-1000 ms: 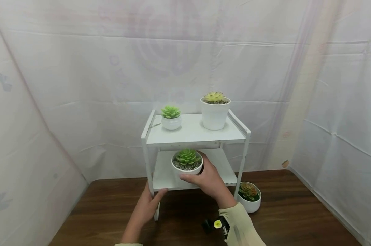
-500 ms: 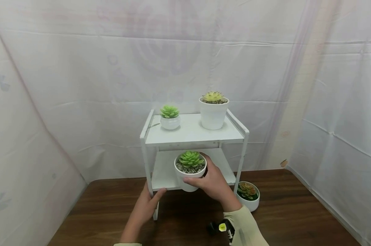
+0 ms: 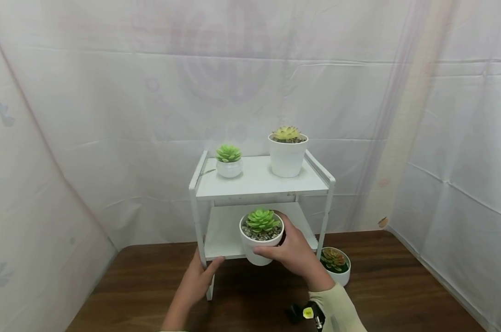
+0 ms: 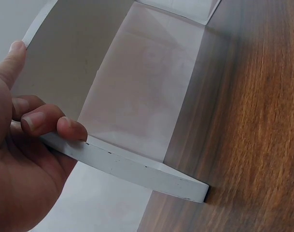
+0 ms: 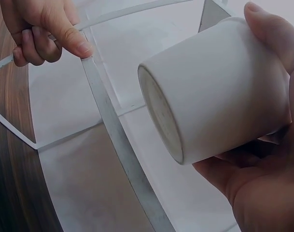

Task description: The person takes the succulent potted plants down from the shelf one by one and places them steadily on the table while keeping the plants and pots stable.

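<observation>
My right hand [image 3: 296,251] grips a white pot with a green succulent [image 3: 262,222] in gravel, its thumb in front and fingers around the far side. The pot hangs at the front edge of the lower shelf of a white two-tier stand [image 3: 229,240]. In the right wrist view the pot [image 5: 209,92] is tilted, its underside showing. My left hand [image 3: 197,279] holds the stand's front left leg below the lower shelf, with the thumb along the shelf edge. The left wrist view shows that hand's fingers [image 4: 45,118] curled round the white leg [image 4: 137,166].
On the top shelf stand a small round pot with a light green succulent [image 3: 229,161] and a taller white pot with a yellowish succulent [image 3: 287,157]. A low white pot with a reddish-green succulent [image 3: 335,266] sits on the wooden table [image 3: 383,286], right of the stand. Behind hangs a pale cloth [image 3: 109,138].
The right hand has drawn the potted succulent forward and slightly right, from over the lower shelf to its front edge. The left hand keeps its hold on the stand.
</observation>
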A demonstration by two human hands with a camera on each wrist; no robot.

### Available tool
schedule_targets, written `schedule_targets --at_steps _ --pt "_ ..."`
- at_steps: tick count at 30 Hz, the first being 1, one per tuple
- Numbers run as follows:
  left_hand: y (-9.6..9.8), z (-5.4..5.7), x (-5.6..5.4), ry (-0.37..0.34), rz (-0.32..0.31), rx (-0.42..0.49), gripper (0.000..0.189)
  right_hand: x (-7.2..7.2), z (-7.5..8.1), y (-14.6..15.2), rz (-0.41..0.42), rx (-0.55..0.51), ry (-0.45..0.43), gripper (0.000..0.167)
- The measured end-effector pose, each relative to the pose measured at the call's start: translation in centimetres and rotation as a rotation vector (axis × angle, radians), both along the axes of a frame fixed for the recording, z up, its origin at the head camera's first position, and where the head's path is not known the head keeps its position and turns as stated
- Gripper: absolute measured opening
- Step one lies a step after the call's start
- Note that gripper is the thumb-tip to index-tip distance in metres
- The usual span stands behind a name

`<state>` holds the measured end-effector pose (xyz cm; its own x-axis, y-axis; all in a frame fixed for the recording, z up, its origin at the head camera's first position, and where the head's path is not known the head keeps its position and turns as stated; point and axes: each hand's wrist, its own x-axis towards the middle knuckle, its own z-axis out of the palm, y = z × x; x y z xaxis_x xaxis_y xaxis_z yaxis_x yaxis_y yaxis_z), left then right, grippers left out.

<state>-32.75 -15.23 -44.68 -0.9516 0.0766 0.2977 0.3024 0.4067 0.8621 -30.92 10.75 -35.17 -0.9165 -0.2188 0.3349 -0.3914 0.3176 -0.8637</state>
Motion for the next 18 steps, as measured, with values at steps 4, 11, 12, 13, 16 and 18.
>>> schedule_targets --at_steps 4,11,12,13,16,18 --pt "0.0 0.0 0.1 0.005 -0.002 -0.001 0.078 0.3 -0.1 0.4 0.027 0.005 0.01 0.088" --pt "0.0 0.1 0.2 -0.01 -0.008 0.006 0.079 0.7 -0.3 1.2 0.053 0.017 0.018 0.088" --pt "0.0 0.1 0.2 -0.011 -0.008 0.007 0.079 0.8 -0.3 1.3 0.051 0.023 0.016 0.088" --pt "0.0 0.1 0.2 -0.008 -0.01 0.006 0.079 0.8 -0.3 1.4 0.049 0.027 0.015 0.088" --pt "0.0 0.0 0.1 -0.008 -0.012 0.003 0.079 1.0 -0.3 1.7 0.055 0.033 0.013 0.088" --pt "0.0 0.1 0.1 -0.004 -0.018 0.005 0.079 1.1 -0.4 2.0 0.06 0.033 0.01 0.088"
